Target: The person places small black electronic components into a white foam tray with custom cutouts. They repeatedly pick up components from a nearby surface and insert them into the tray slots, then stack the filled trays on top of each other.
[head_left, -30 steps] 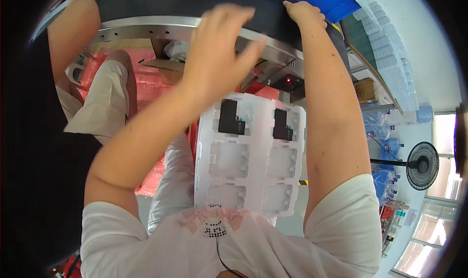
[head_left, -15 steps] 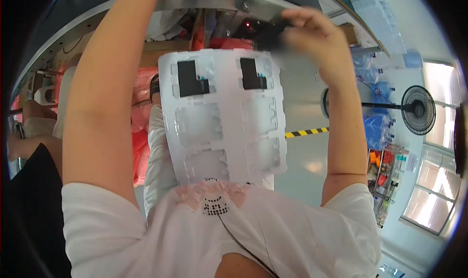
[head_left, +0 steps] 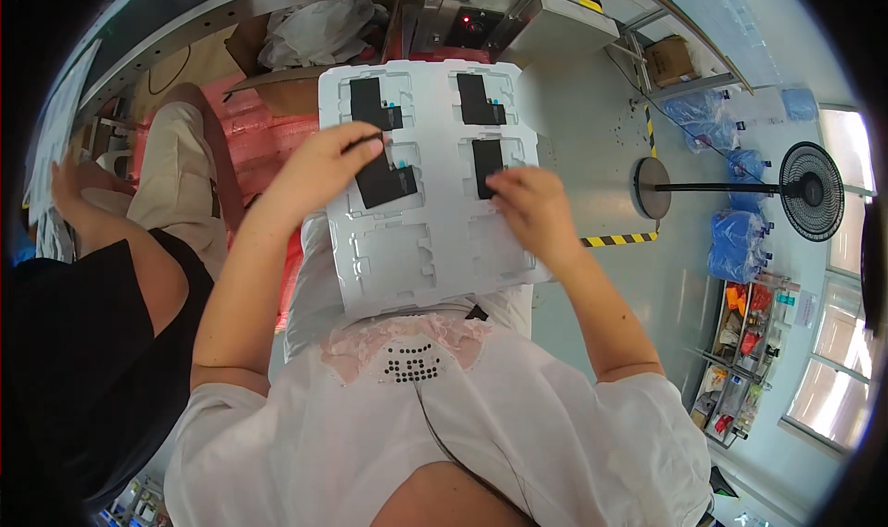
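Pinched thumb to forefinger, the left hand [head_left: 319,171] appears to hold the upper corner of the left black piece [head_left: 381,187], lying askew over the tray's 2nd-row left pocket. Fingertips of the right hand [head_left: 538,211] touch the right black piece [head_left: 486,165] in the pocket opposite; whether they clamp it, the worker's view cannot tell. Careful seating would mean squaring the left piece to its pocket walls before release, with light pressure only and its small blue tab unbent. Above, the upper left piece [head_left: 365,100] and upper right piece [head_left: 474,97] offer 2 patterns for alignment. Outward, the white tray [head_left: 439,240] sits over the lap, best kept level.
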Available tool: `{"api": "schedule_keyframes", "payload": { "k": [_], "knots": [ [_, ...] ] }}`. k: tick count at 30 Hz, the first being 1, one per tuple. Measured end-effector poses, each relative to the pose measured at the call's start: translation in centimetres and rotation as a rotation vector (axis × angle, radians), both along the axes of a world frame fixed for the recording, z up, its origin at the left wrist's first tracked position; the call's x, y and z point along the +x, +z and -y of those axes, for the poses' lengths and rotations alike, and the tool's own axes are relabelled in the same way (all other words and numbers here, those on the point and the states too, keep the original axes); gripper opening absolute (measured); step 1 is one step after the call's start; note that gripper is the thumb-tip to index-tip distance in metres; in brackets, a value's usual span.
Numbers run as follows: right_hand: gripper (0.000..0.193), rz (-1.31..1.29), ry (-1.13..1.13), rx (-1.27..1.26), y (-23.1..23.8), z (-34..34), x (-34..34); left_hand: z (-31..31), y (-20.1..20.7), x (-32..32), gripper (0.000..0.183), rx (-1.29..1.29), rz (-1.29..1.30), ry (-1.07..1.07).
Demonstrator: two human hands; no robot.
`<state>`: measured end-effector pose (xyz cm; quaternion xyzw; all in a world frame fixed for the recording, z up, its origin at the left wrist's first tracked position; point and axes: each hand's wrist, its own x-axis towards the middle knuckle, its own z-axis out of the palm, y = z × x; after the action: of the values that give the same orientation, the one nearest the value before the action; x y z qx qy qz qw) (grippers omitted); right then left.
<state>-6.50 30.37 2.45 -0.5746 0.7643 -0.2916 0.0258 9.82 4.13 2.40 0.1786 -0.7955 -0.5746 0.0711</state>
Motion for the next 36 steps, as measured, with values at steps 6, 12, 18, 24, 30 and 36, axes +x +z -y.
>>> {"api": "schedule_keyframes", "payload": {
  "k": [6, 12, 18, 24, 30, 36],
  "knots": [
    [0.034, 0.061, -0.057, 0.061, -0.4, -2.3, 2.5, -3.8, -0.2, 0.9, 0.039, -0.706, -0.062, 0.087],
    [0.028, 0.86, -0.264, -0.227, -0.1, -1.1, 3.0, -4.9, -1.6, 2.2, 0.054, -0.9, -0.027, 0.268],
    [0.023, 0.654, -0.434, -0.429, 3.3, 3.0, -0.6, -5.3, -1.2, 3.0, 0.058, -0.689, -0.068, 0.34],
    [0.025, 0.143, -0.318, -0.453, 9.1, 17.1, -10.5, 4.8, 7.0, -5.1, 0.036, -0.782, -0.581, 0.52],
    [0.055, -0.076, -0.651, 0.067, 12.0, 31.7, -19.4, 18.4, 10.5, -17.5, 0.043, -1.163, -0.277, 1.157],
    [0.039, -0.237, -0.797, 0.309, 12.0, 36.7, -17.5, 25.1, 8.3, -19.7, 0.032, -1.189, 0.447, 1.008]
  ]
}}
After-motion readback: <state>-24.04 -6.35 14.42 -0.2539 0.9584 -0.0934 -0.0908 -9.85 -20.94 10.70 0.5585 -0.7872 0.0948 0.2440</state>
